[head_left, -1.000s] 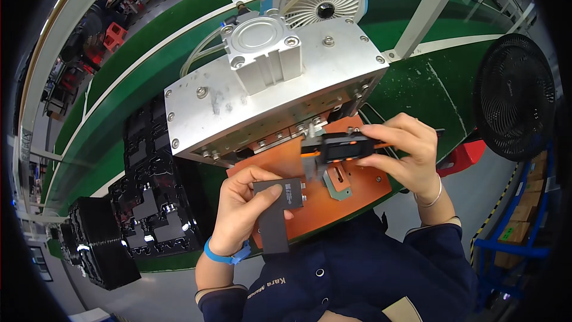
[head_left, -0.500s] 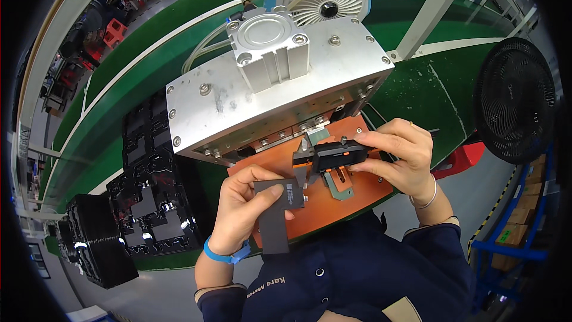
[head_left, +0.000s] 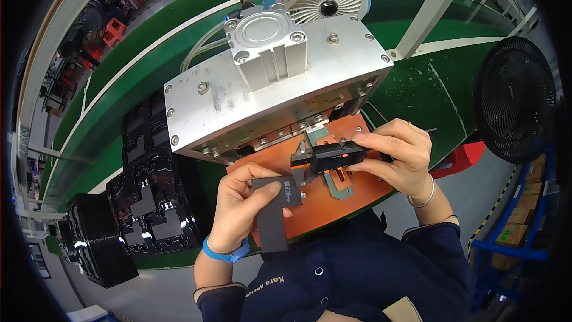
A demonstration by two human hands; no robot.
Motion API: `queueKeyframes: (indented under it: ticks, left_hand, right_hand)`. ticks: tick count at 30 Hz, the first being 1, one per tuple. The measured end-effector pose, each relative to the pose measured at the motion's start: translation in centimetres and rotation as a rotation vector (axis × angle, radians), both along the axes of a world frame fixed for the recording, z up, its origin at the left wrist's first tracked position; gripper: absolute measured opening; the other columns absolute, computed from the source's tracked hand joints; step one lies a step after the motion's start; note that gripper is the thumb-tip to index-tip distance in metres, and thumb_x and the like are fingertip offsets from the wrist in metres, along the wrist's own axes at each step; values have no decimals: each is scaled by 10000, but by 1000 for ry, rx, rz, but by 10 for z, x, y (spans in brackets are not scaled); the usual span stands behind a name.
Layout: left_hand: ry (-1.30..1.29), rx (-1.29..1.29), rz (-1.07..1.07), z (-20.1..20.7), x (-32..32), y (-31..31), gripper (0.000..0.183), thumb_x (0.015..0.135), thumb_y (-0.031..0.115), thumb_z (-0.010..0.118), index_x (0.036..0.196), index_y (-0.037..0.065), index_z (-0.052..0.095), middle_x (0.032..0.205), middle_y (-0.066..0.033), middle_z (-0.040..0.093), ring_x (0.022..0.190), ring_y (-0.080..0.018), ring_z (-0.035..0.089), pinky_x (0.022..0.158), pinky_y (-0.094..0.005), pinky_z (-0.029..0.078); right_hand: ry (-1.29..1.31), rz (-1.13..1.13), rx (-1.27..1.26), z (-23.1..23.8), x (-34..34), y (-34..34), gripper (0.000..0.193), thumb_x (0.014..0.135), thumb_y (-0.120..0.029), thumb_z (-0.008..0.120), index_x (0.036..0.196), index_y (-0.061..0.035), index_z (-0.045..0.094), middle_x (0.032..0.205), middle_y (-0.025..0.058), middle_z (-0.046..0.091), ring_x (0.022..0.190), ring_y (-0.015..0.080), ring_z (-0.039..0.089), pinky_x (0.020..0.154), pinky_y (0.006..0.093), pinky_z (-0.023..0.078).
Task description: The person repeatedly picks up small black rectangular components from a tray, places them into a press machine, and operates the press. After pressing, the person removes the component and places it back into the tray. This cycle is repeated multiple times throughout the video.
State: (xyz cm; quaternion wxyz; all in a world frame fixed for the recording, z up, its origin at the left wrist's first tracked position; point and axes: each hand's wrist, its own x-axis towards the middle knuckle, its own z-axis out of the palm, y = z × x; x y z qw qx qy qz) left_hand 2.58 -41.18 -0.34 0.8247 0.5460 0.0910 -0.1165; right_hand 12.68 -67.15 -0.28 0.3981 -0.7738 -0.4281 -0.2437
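My left hand [head_left: 243, 206] pinches a flat dark-grey L-shaped piece [head_left: 272, 223], thumb on top and fingers beneath. Held in my right hand [head_left: 402, 154] is a black digital caliper [head_left: 338, 156], its body between thumb and fingers. The caliper's jaws point down at the upper right end of the grey piece; whether they touch it I cannot tell. Below the hands is an orange base plate [head_left: 316, 219] with a green fixture part [head_left: 341, 191] on it, partly hidden by the caliper.
A silver metal press [head_left: 220, 107] with a square cylinder [head_left: 274, 62] stands just beyond the hands. Black moulded trays [head_left: 156, 214] are stacked at the left. A white-blue fan [head_left: 325, 0] is behind the press, a black fan [head_left: 516, 101] to the right. Cartons [head_left: 521, 209] sit on a blue rack.
Both hands keep their grips, with the caliper and the grey piece in nearly the same places. The whole view has shifted very slightly.
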Motion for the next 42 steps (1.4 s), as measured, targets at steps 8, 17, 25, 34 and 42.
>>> queueKeyframes:
  ticks: [8,17,25,34,42]
  left_hand:
    - [1,-20,11,1,1,0,75,919,-16,563,987,-47,568,934,-205,702,737,-211,724,616,-269,614]
    - [15,-22,21,0,0,-1,80,917,-11,565,990,-45,568,935,-204,704,697,-198,720,602,-263,611]
    - [4,-10,36,1,1,-2,70,915,-12,567,978,-39,577,923,-198,707,690,-196,718,600,-262,610]
    - [0,-18,47,-1,1,-4,85,914,-12,571,991,-43,587,933,-178,703,691,-190,716,593,-260,608]
    - [19,59,47,4,-15,6,140,930,40,621,1035,-51,602,965,-173,708,746,-179,718,635,-264,595]
  right_hand:
    - [17,20,10,1,-1,-3,470,583,-239,873,1023,-116,761,732,6,634,593,132,575,527,250,423]
    - [40,44,27,-5,-2,-2,458,594,-238,874,1020,-114,761,735,3,640,593,129,584,508,240,430]
    - [37,38,41,-8,-2,0,467,589,-240,876,1025,-118,761,731,4,639,593,133,585,505,241,426]
    - [25,30,26,-8,-4,-3,468,579,-243,876,1015,-116,763,728,-1,636,592,131,577,506,244,421]
    - [101,61,7,-1,-6,-2,462,571,-203,888,989,-63,748,741,42,634,622,173,594,549,266,470]
